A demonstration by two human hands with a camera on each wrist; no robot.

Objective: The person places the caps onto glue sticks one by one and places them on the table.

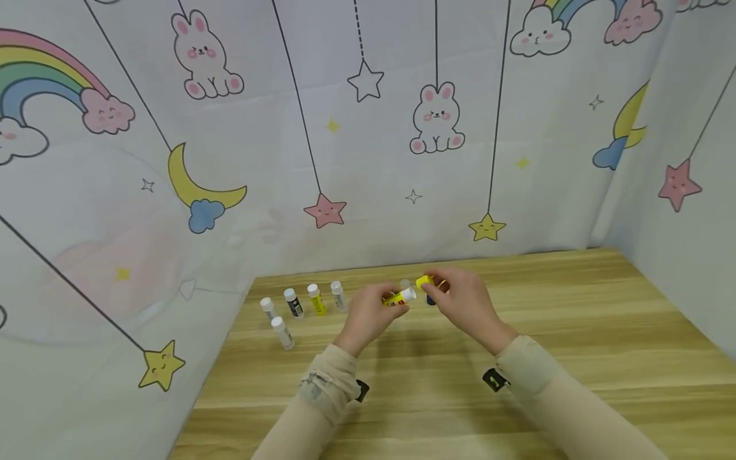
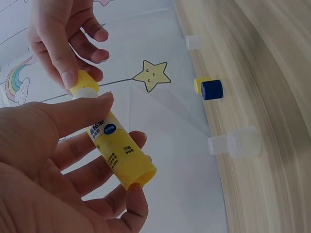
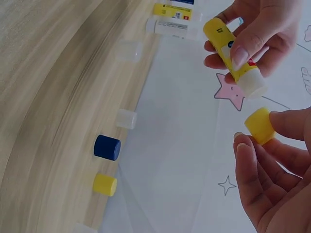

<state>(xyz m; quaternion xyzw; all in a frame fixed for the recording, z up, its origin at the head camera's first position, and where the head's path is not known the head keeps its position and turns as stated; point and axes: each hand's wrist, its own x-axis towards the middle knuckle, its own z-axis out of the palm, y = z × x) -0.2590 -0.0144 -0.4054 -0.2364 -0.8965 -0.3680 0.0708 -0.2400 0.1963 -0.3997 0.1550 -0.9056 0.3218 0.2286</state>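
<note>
My left hand (image 1: pixel 368 314) grips a yellow glue stick (image 2: pixel 119 150) whose white end points toward the other hand. A small yellow cap (image 3: pixel 260 126) is pinched between the thumb and fingertips of my right hand (image 1: pixel 468 305). In the right wrist view the cap is apart from the white end (image 3: pixel 252 83) of the glue stick. Loose caps stand on the table beyond the hands: a dark blue cap (image 3: pixel 107 147), another yellow cap (image 3: pixel 105 184) and translucent caps (image 3: pixel 127 119).
To the left of my left hand, several glue sticks with white tops stand upright, among them a yellow one (image 1: pixel 316 300) and a black one (image 1: pixel 293 303). They are on a wood-grain table (image 1: pixel 437 409). A printed curtain (image 1: pixel 379 166) hangs behind the table's back edge.
</note>
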